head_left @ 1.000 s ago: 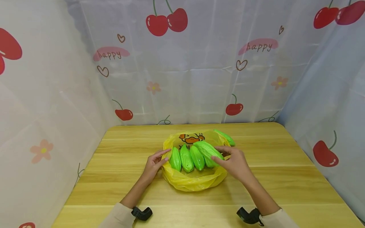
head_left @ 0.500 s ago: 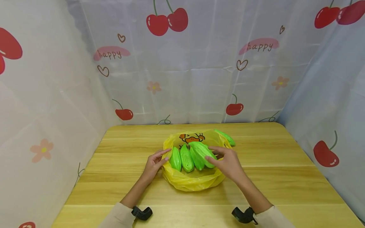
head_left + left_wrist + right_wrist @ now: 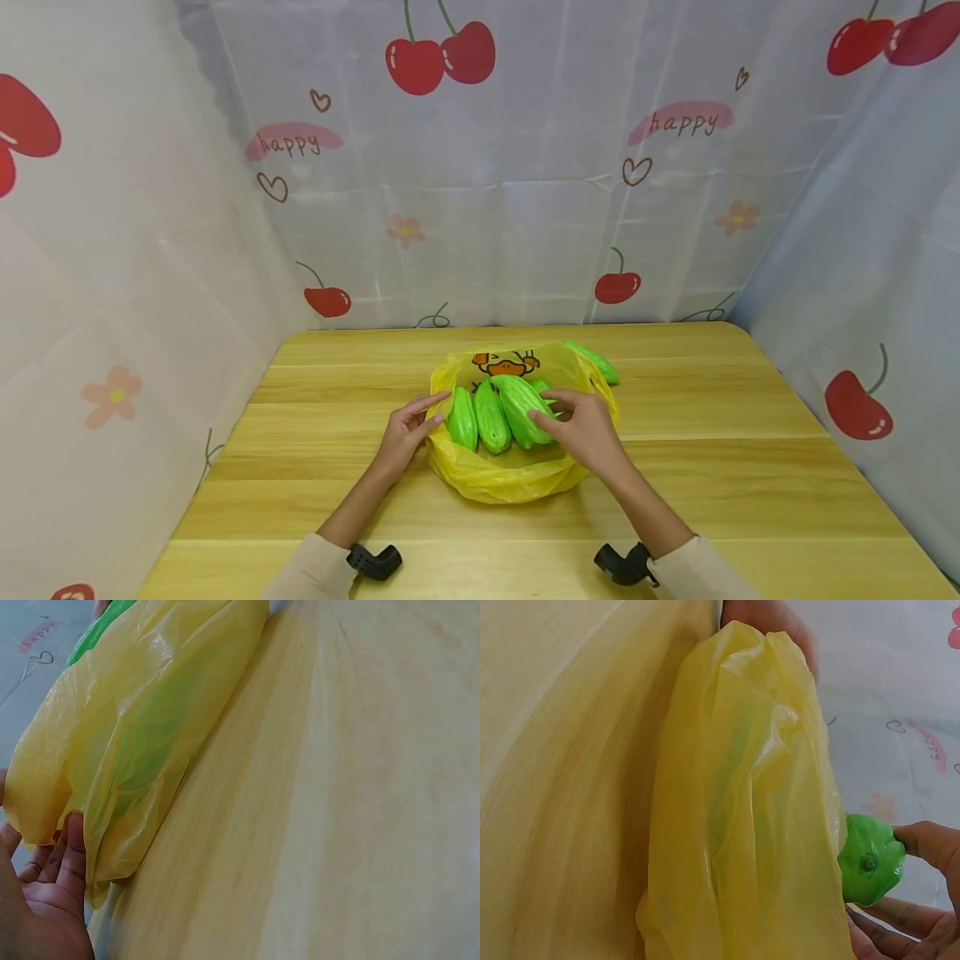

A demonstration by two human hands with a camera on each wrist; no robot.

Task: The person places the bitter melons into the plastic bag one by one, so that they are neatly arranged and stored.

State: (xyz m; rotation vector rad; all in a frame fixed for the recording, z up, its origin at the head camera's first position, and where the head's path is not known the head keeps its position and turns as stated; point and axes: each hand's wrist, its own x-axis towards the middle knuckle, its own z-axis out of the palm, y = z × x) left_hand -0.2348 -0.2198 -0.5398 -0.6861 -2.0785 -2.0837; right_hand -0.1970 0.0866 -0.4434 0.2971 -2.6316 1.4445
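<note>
An open yellow plastic bag [image 3: 510,483] lies on the table, its mouth facing up. My left hand [image 3: 405,433] holds its left rim; in the left wrist view that hand's fingers [image 3: 73,859] lie against the plastic. My right hand [image 3: 588,429] grips a long ridged green vegetable [image 3: 517,404] between thumb and fingers, over the bag's mouth. Its stem end [image 3: 870,861] shows in the right wrist view. Left of it, inside the bag, lie two similar vegetables, one green vegetable [image 3: 462,419] beside another green vegetable [image 3: 492,421]. More green shows behind the right fingers.
Another green vegetable [image 3: 597,365] lies behind the bag's back right edge, partly hidden by it. A wooden table [image 3: 750,483] carries everything. White curtains with cherry prints [image 3: 517,208] stand around its back and sides.
My right hand has carried the gripped vegetable leftward across the bag's mouth, bringing it over the third vegetable and uncovering some green at its right. The left hand has stayed at the rim.
</note>
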